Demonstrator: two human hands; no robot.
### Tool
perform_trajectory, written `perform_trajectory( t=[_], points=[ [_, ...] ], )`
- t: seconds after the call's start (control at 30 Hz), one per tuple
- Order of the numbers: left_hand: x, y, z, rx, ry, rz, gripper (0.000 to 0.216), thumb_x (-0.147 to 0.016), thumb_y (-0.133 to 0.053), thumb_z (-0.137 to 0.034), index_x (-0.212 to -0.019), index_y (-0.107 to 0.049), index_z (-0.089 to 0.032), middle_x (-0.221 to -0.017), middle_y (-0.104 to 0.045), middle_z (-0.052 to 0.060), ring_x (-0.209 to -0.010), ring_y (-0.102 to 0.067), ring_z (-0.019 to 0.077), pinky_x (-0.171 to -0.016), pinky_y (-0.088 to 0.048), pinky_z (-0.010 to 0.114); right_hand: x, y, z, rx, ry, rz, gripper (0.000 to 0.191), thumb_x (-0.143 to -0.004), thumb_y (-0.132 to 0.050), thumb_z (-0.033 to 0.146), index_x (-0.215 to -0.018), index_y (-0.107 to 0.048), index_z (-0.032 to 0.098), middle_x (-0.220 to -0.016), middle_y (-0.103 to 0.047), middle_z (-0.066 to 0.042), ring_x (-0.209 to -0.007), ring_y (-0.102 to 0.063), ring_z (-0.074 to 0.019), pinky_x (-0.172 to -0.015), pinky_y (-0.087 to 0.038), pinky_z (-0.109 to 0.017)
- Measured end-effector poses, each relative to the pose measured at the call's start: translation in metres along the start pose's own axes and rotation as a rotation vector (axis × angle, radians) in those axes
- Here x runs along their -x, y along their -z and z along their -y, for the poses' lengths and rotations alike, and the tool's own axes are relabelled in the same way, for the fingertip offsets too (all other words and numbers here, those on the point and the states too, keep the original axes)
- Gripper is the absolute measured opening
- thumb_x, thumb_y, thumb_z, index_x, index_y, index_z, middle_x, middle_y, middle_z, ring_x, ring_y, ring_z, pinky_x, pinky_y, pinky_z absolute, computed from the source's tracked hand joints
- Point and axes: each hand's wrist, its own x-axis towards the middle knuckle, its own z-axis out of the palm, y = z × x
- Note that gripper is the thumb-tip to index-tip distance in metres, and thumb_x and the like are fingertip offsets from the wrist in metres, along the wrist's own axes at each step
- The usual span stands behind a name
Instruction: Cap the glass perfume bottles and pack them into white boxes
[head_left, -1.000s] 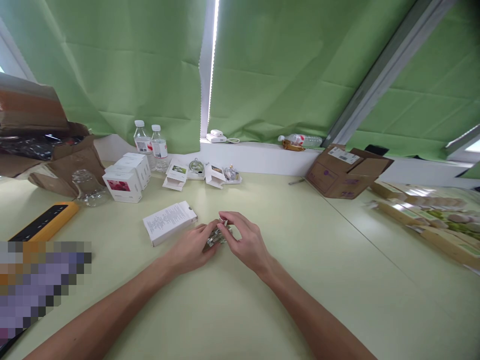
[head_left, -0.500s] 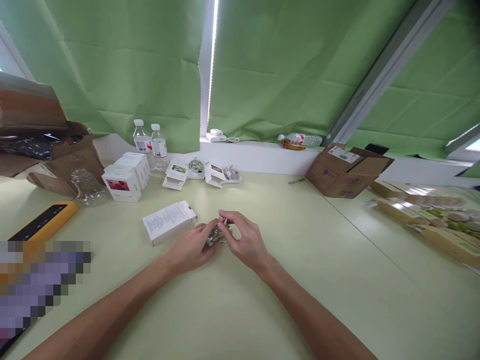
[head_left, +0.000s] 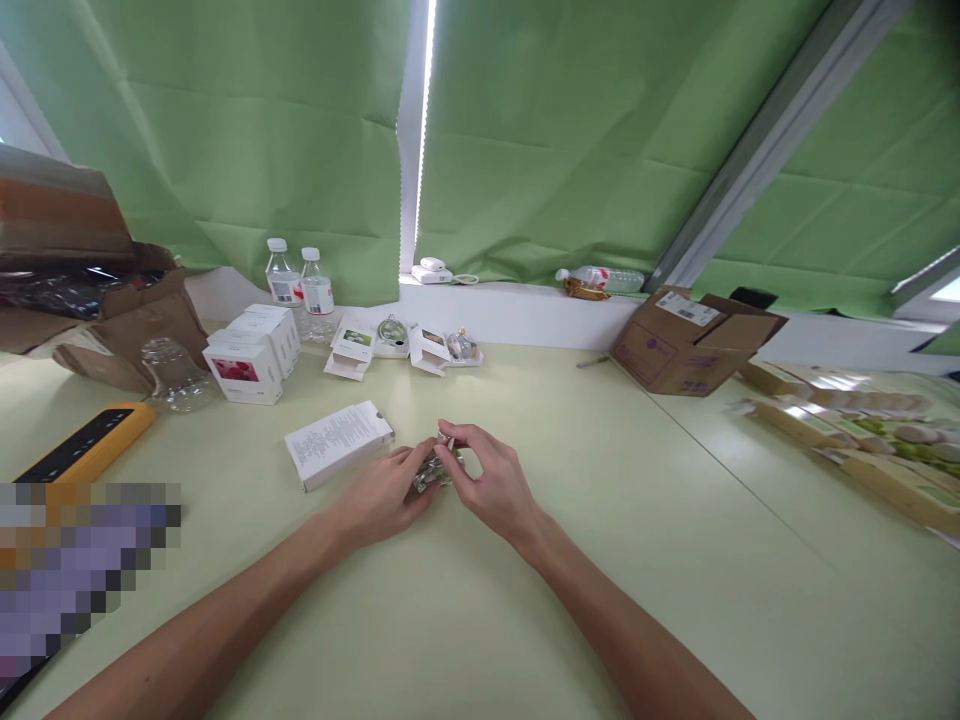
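Observation:
Near the middle of the table, my left hand (head_left: 384,496) is closed around a small clear glass bottle (head_left: 430,474) with shiny faceted sides. Thumb and fingers of my right hand (head_left: 491,482) pinch its silvery top (head_left: 444,438). The fingers cover much of the bottle, so its full shape is hidden. A flat white box (head_left: 339,443) with printed text lies just left of the bottle, close to my left hand.
White boxes (head_left: 244,370), a glass jar (head_left: 176,378) and water bottles (head_left: 318,295) stand back left. Opened small boxes (head_left: 352,345) and a glass ornament-like bottle (head_left: 463,346) line the rear. An orange-black power strip (head_left: 86,442) lies left; a cardboard carton (head_left: 675,345) sits back right.

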Motion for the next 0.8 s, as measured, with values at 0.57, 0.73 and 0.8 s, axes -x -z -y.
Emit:
perform_trajectory(
  t=[0.57, 0.73, 0.8],
  points=[
    [0.0004, -0.0004, 0.0011, -0.006, -0.011, -0.006, 0.041, -0.09, -0.045, -0.03, -0.13, -0.039, -0.023, -0.099, -0.065, 0.008, -0.088, -0.062, 0.0234, -0.068, -0.047, 0.031, -0.0002, 0.0007, 0.0025, -0.011, -0.044, 0.027, 0.02, -0.092, -0.051, 0.026, -0.111, -0.058, 0.023, -0.112, -0.068, -0.006, -0.088, -0.068, -0.0186, -0.08, -0.057, -0.034],
    [0.0003, -0.0008, 0.001, -0.01, 0.0, -0.003, 0.042, -0.09, -0.046, -0.031, -0.131, -0.038, -0.024, -0.098, -0.065, 0.007, -0.087, -0.062, 0.0231, -0.068, -0.047, 0.031, -0.0004, 0.0016, 0.0031, -0.013, -0.055, 0.045, 0.018, -0.092, -0.05, 0.026, -0.108, -0.057, 0.024, -0.113, -0.068, -0.006, -0.092, -0.068, -0.0197, -0.079, -0.057, -0.034],
    [0.0003, -0.0006, 0.0007, -0.008, -0.002, 0.005, 0.042, -0.09, -0.046, -0.031, -0.131, -0.038, -0.024, -0.098, -0.064, 0.007, -0.088, -0.062, 0.023, -0.068, -0.047, 0.031, -0.0005, 0.002, 0.0034, -0.015, -0.062, 0.05, 0.017, -0.092, -0.05, 0.026, -0.107, -0.057, 0.024, -0.113, -0.068, -0.005, -0.092, -0.068, -0.0196, -0.079, -0.057, -0.034]
  ],
)
